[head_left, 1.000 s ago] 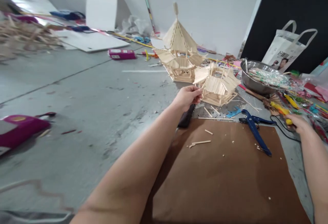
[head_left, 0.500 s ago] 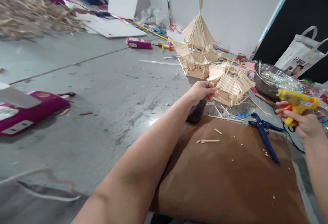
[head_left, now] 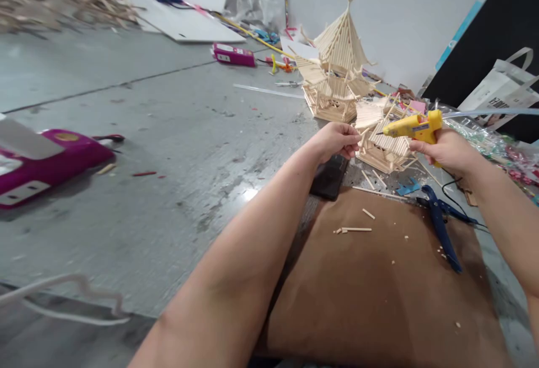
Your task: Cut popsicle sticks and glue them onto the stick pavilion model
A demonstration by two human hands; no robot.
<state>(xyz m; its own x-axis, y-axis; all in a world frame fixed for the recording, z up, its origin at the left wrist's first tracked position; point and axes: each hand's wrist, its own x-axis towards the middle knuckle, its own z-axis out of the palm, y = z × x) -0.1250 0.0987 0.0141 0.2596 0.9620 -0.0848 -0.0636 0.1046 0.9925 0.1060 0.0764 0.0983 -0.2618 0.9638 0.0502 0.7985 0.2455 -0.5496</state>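
Two: taller stick pavilion [head_left: 343, 45] behind smaller stick pavilion [head_left: 391, 143] | my left hand [head_left: 337, 142] pinches one thin stick [head_left: 364, 132] beside the smaller | my right hand [head_left: 455, 151] wraps one yellow glue gun [head_left: 415, 127] | one brown sheet [head_left: 379, 295], grey floor [head_left: 168, 199], pale wall [head_left: 404, 14]

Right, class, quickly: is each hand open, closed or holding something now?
Left hand: closed, apparently pinching a small wooden stick.
Right hand: closed around a yellow glue gun.

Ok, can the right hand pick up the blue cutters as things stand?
Probably not yet: the right hand is wrapped around the yellow glue gun. With it free, likely yes, since the blue cutters lie in plain view, nearer the person.
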